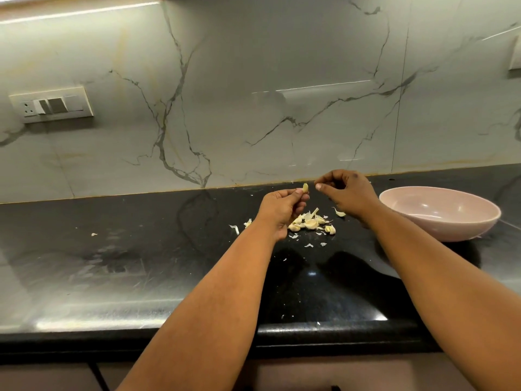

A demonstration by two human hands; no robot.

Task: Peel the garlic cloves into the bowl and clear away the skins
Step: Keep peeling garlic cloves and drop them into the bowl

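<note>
Midway through peeling, the left hand (282,206) pinches a garlic clove (305,188) above the skins (310,222) near the worktop's back edge; right-hand fingers (324,186) curl, seemingly empty. The slippery clove could drop short of the pink bowl (439,213).

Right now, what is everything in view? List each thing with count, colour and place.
garlic clove: one, pale yellow, pinched in the left hand's fingertips above the counter
garlic pile: cloves and skins mixed, cream, on the counter below the hands; count unclear
loose skins: several, white, scattered around the pile
bowl: one, pink, on the counter at right; inside looks empty
counter: one, black, glossy
wall: grey-white marble pattern
switch plate: one, white, on the wall at left
left hand: holds the clove
right hand: fingers curled beside the clove; contents unclear
</note>
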